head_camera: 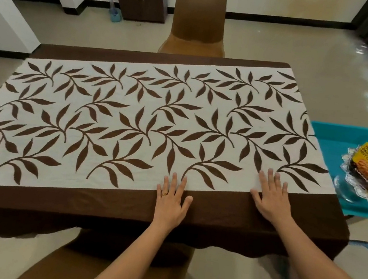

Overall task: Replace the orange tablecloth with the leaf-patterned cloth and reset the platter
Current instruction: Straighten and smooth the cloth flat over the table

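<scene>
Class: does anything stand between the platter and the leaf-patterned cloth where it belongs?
Nothing visible does. The leaf-patterned cloth bears only the left hand and right hand, flat at its near edge; the platter sits to its right.

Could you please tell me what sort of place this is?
Probably a home dining room: the leaf-patterned cloth spread flat, a brown chair at its far side, a glass platter of snacks nearby.

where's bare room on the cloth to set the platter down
The cloth is bare from its far brown border to the near one, across its width. Only the near-right edge is taken, by the left hand and right hand.
</scene>
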Available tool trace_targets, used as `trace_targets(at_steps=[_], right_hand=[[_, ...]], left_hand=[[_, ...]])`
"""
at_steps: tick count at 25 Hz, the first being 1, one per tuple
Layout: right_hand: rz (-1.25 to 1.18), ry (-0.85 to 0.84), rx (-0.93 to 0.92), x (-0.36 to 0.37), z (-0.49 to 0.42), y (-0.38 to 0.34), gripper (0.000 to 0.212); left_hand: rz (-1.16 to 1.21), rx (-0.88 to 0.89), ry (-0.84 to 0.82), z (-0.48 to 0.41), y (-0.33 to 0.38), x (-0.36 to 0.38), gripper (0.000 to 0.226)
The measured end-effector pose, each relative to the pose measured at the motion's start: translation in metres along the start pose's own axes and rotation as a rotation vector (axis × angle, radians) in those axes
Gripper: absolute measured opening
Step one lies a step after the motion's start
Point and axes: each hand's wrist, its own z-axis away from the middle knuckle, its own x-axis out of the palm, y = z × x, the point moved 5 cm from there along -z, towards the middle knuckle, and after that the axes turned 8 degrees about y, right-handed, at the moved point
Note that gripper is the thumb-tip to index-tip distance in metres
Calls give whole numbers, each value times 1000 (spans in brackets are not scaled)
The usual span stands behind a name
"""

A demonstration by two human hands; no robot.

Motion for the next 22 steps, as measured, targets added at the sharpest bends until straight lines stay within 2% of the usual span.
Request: trace_targets(at_steps=[5,11,15,20,22], right_hand=[[-58,46,-52,13,22,22,70],[-70,97,-45,18,44,25,69],[-119,84,-48,20,60,26,69],[-118,170,-108,-10,6,65,67],[-97,147,-105,-14,-10,82,68]], left_hand=[[-133,-69,-2,10,70,47,68],[-177,-127,29,29,75,50,67],[-126,-174,54,45,83,54,67],[-68,-98,133,-7,113,44,66],[-32,-163,154,-26,108,38,67]])
